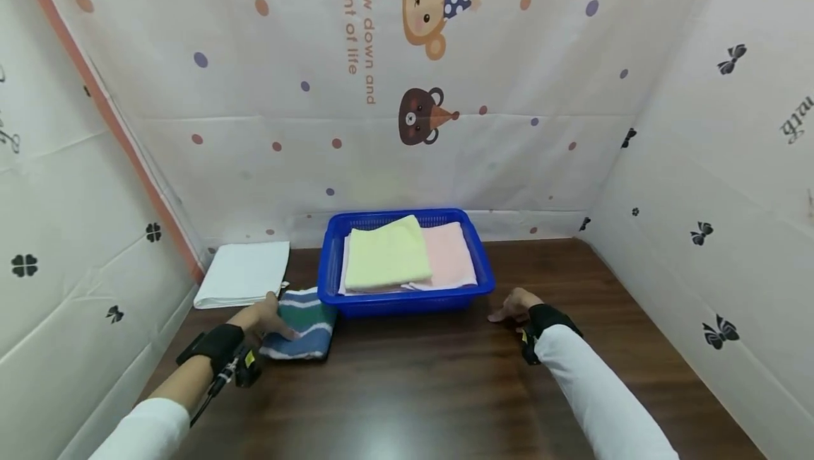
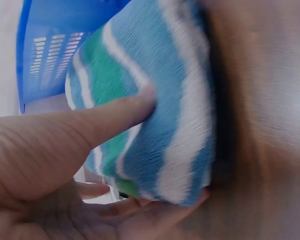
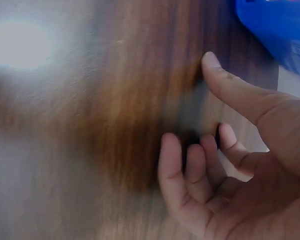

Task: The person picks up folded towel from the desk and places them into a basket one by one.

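Step in hand, as judged from the pictures: pick-up of the folded striped towel (image 1: 304,323) from the table (image 1: 432,389)

Left hand (image 1: 263,319): grips the striped towel at its left edge. The left wrist view shows the thumb (image 2: 110,117) pressed onto the top face and the fingers (image 2: 140,202) curled beneath the lower edge, so the towel is pinched between them. Whether the towel is clear of the table or rests on it cannot be told; the wrist picture is motion-blurred.

Right hand (image 1: 518,304): holds nothing. It rests near the table surface in front of the right corner of the blue basket (image 1: 407,301), with the thumb (image 3: 230,82) extended and the other fingers (image 3: 190,170) loosely curled.

Location of the towel: on the near left part of the table, just beside and touching or nearly touching the front left corner of the blue basket. The basket holds a folded yellow towel (image 1: 388,254) that partly overlaps a pink towel (image 1: 448,251). A folded white cloth (image 1: 244,273) lies behind the striped towel, near the left wall.

Next move, as a judgement: the grip requires a firm pinch so the folds do not open. A lift requires clearance over the basket rim. The right hand is free to support the far edge
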Demonstrator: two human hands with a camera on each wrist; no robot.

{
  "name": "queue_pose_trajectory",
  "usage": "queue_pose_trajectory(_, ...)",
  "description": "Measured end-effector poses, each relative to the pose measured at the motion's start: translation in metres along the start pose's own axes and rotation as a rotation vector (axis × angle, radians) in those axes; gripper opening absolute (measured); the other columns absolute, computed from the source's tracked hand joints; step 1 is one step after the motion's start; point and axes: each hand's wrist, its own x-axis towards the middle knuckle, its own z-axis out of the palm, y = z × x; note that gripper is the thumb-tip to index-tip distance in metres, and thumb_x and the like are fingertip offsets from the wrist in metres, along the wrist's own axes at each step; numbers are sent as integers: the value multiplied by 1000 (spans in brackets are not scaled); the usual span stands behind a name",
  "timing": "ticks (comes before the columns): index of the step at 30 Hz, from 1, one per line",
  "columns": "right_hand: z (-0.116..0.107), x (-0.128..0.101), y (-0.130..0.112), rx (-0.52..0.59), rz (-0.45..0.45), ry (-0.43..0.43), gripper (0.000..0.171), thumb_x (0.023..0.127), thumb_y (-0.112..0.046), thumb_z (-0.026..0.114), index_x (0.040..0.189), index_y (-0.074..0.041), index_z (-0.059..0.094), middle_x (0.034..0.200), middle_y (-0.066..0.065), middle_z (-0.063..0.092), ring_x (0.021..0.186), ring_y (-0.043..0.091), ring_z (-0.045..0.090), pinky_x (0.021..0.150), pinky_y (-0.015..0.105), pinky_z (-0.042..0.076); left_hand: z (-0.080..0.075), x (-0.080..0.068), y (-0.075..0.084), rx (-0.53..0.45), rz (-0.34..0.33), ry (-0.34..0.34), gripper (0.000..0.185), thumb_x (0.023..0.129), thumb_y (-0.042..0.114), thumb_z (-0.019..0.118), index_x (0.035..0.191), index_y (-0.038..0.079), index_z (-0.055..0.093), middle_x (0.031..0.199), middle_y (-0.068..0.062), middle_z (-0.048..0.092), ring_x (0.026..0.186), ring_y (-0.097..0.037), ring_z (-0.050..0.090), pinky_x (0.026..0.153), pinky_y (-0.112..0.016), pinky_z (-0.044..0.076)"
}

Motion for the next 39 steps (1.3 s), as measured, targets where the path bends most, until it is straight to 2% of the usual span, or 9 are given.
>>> queue_pose_trajectory(3, -3, -6, 3, -61, -76, 22, 37, 91, -27, 78, 97, 1, 54, 97, 14, 56, 91, 28, 57, 71, 38, 60, 4, -15, -1, 17, 3, -83, 98, 83, 32, 85, 138, -20, 24, 121, -39, 51, 100, -49, 66, 81, -52, 61)
queue_pose_trajectory(6, -1, -11, 2, -172, -151, 41, 33, 96, -30, 71, 95, -4, 52, 92, 10, 54, 84, 23, 57, 65, 37, 60, 14, -27, 2, 34, 20, -143, 91, 84, 37, 84, 135, -18, 32, 114, -32, 57, 95, -41, 68, 80, -50, 62)
queue_pose_trajectory(13, 24, -21, -26, -322, -278, 13, 20, 99, -24, 67, 97, -4, 65, 89, 7, 62, 76, 19, 62, 61, 36, 61, 56, -37, 27, 163, 75, -113, 88, 80, 59, 80, 132, -6, 52, 108, -17, 66, 88, -32, 66, 77, -47, 59)
queue_pose_trajectory(18, 50, -40, -53, -236, -341, -131, 24, 100, -28, 66, 90, -6, 67, 83, 3, 61, 75, 17, 59, 68, 37, 61, 88, -43, 53, 267, 139, -34, 81, 74, 69, 78, 118, 2, 64, 96, -9, 66, 76, -25, 62, 64, -37, 54)
queue_pose_trajectory(23, 72, -60, -69, 25, -358, -354, 45, 107, -40, 53, 102, 2, 68, 87, 11, 66, 75, 19, 64, 74, 40, 63, 112, -40, 74, 265, 224, 23, 75, 72, 72, 77, 107, 6, 66, 83, -4, 63, 66, -20, 58, 55, -30, 46)
queue_pose_trajectory(27, 87, -69, -75, 180, -369, -480, 39, 106, -36, 56, 98, 1, 68, 85, 12, 68, 72, 17, 68, 76, 42, 64, 123, -38, 84, 80, 330, 26, 62, 85, 56, 76, 114, 2, 66, 91, -5, 67, 76, -19, 60, 65, -33, 51)
queue_pose_trajectory(31, 95, -73, -75, 250, -342, -451, 32, 102, -28, 64, 81, -3, 63, 73, 9, 64, 64, 15, 67, 74, 42, 63, 127, -39, 90, -159, 374, -44, 48, 96, 35, 69, 125, -2, 62, 105, -12, 69, 93, -23, 63, 84, -42, 54)
queue_pose_trajectory(36, 95, -72, -69, 288, -299, -375, 31, 102, -29, 63, 89, 0, 64, 76, 9, 66, 65, 15, 69, 75, 42, 63, 129, -38, 95, -584, 236, -172, 54, 98, 25, 67, 136, -8, 47, 120, -14, 63, 107, -23, 62, 97, -44, 54)
queue_pose_trajectory(39, 92, -72, -65, 323, -291, -379, 32, 103, -30, 61, 107, 2, 66, 90, 10, 72, 75, 16, 71, 77, 41, 64, 129, -37, 97, -790, 118, -186, 50, 94, 21, 73, 128, -9, 52, 110, -10, 62, 97, -20, 59, 88, -35, 54)
